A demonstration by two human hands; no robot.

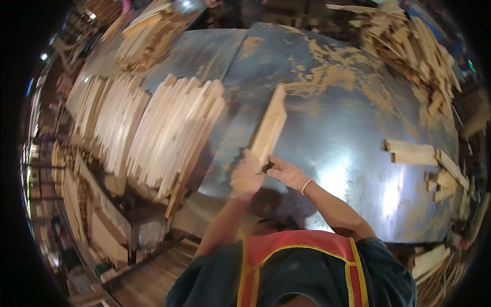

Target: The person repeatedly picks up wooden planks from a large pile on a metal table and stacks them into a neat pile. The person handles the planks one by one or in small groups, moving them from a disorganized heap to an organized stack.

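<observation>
A pale wooden slat (269, 130) with a pointed far end slants up and away from me above the metal table (332, 123). My left hand (246, 176) is closed round its near end, in a light glove and slightly blurred. Gloved too, my right hand (289, 174) has its fingertips at the slat's near right corner, pinched in against the wood. To the left lies a row of similar slats (176, 125), packed side by side along the table's left part.
More slats (116, 120) lie farther left, and another stack (148, 43) sits at the far left. Offcuts are heaped (404, 46) at the far right. A few short wood pieces (413, 152) rest on the right side. Sawdust (332, 77) streaks the far tabletop.
</observation>
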